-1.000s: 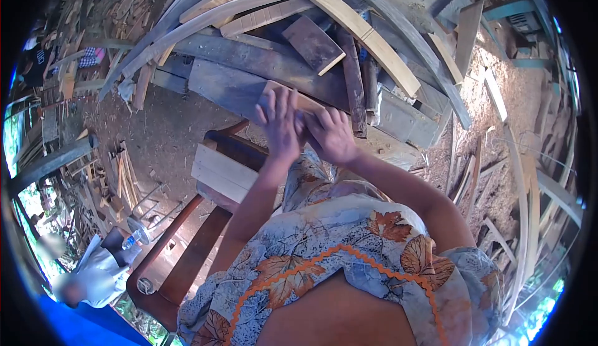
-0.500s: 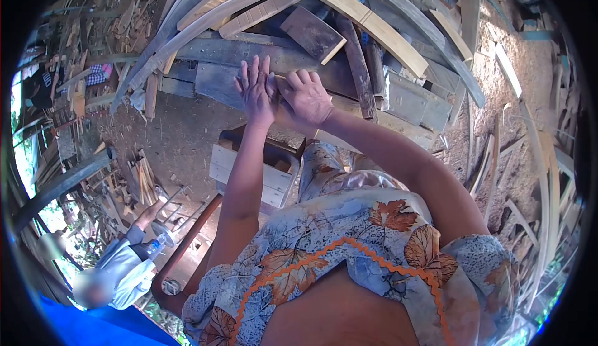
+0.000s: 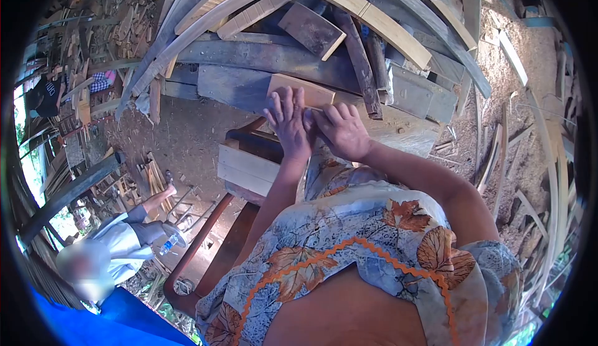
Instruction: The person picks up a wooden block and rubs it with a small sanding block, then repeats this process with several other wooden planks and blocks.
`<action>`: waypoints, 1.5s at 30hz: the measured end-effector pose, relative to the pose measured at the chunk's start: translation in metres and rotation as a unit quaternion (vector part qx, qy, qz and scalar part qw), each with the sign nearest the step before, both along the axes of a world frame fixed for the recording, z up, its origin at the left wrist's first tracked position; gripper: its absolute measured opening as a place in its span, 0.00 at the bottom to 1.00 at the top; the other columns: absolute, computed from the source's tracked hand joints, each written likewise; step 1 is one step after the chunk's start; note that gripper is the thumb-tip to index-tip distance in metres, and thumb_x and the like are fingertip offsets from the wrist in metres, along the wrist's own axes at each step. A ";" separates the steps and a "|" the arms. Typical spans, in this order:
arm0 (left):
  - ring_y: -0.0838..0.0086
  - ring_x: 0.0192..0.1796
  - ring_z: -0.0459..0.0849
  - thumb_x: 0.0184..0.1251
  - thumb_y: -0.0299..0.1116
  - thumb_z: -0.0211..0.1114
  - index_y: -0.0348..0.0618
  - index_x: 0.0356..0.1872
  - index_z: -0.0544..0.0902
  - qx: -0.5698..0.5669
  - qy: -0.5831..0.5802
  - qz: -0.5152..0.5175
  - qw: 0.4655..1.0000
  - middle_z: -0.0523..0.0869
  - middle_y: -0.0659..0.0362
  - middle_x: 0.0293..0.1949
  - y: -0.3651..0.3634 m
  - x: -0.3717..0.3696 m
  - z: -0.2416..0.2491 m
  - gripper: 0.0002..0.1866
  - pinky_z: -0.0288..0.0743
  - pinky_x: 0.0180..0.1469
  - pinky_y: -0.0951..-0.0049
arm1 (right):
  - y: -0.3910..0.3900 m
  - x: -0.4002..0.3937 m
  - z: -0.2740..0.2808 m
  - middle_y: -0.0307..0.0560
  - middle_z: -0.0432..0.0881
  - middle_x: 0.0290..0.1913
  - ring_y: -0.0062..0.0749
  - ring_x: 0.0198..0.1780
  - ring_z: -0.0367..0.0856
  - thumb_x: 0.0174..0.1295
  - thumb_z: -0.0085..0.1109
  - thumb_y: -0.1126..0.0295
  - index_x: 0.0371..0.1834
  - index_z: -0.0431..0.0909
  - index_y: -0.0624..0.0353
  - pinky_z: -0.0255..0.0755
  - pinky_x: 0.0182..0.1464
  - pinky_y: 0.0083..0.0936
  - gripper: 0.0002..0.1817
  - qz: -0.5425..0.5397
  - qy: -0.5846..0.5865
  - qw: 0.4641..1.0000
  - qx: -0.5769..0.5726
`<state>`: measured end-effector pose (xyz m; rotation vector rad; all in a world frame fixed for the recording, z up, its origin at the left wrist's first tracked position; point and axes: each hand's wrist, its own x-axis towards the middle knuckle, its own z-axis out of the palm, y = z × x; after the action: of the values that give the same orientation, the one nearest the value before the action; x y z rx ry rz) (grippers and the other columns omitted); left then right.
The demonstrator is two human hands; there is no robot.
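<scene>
My left hand (image 3: 289, 125) lies with its fingers stretched out over the near edge of a light wooden block (image 3: 300, 89). Beside it, my right hand (image 3: 342, 133) has its fingers curled down, thumb side close to the left hand. Whatever is under those curled fingers is hidden. The block's far part shows beyond my fingertips, in front of a grey plank bench (image 3: 233, 84). A dark-faced wooden block (image 3: 311, 29) lies farther back on the bench.
Curved wooden pieces (image 3: 367, 19) are piled across the back. A dark rough stick (image 3: 358, 66) leans there. Left of my legs stands a wooden box (image 3: 249, 168). A person in a light shirt (image 3: 124, 246) is at lower left. Shavings and long strips (image 3: 536, 159) lie right.
Both hands have moved back toward my body and a little right. More of the wooden block now shows beyond them. The view has shifted slightly.
</scene>
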<state>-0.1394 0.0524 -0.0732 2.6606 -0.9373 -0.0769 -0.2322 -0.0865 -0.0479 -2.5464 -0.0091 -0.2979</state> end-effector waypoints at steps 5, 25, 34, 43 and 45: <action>0.51 0.79 0.51 0.80 0.52 0.37 0.57 0.73 0.67 -0.004 -0.035 0.032 0.999 0.63 0.56 0.75 0.021 0.065 -0.006 0.27 0.32 0.76 0.40 | 0.022 0.070 -0.012 0.47 0.71 0.46 0.40 0.52 0.69 0.52 0.57 0.66 0.51 0.79 0.60 0.63 0.54 0.35 0.21 0.015 -0.030 0.999 0.018; 0.46 0.78 0.51 0.75 0.51 0.42 0.54 0.75 0.64 0.055 -0.089 -0.031 0.994 0.61 0.54 0.76 -0.001 0.040 -0.004 0.30 0.39 0.74 0.36 | -0.008 0.034 -0.004 0.42 0.72 0.45 0.36 0.51 0.69 0.52 0.61 0.59 0.51 0.81 0.56 0.62 0.51 0.34 0.23 0.011 -0.029 0.999 0.037; 0.52 0.80 0.48 0.73 0.57 0.42 0.57 0.75 0.62 0.082 -0.093 -0.028 0.992 0.60 0.57 0.77 -0.005 0.094 -0.015 0.33 0.39 0.75 0.39 | -0.006 0.074 -0.018 0.39 0.71 0.42 0.33 0.49 0.69 0.55 0.55 0.59 0.46 0.83 0.53 0.60 0.48 0.34 0.18 -0.031 -0.070 0.997 -0.019; 0.50 0.80 0.48 0.73 0.57 0.42 0.54 0.75 0.64 0.036 -0.062 -0.055 0.996 0.61 0.54 0.76 -0.023 0.003 0.000 0.33 0.34 0.75 0.38 | -0.024 -0.012 -0.009 0.41 0.72 0.41 0.35 0.48 0.70 0.49 0.60 0.62 0.43 0.82 0.57 0.62 0.49 0.32 0.19 -0.040 -0.090 0.995 -0.005; 0.51 0.79 0.51 0.75 0.58 0.38 0.56 0.74 0.66 0.048 -0.055 -0.038 0.997 0.62 0.57 0.76 -0.022 0.004 -0.004 0.32 0.35 0.75 0.40 | -0.021 -0.011 -0.009 0.41 0.73 0.42 0.36 0.49 0.70 0.46 0.61 0.60 0.41 0.83 0.57 0.62 0.49 0.33 0.19 -0.039 -0.085 0.996 -0.014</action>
<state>-0.1356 0.0299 -0.0770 2.7400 -1.0945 0.0072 -0.2434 -0.1072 -0.0568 -2.5462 0.0204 -0.5470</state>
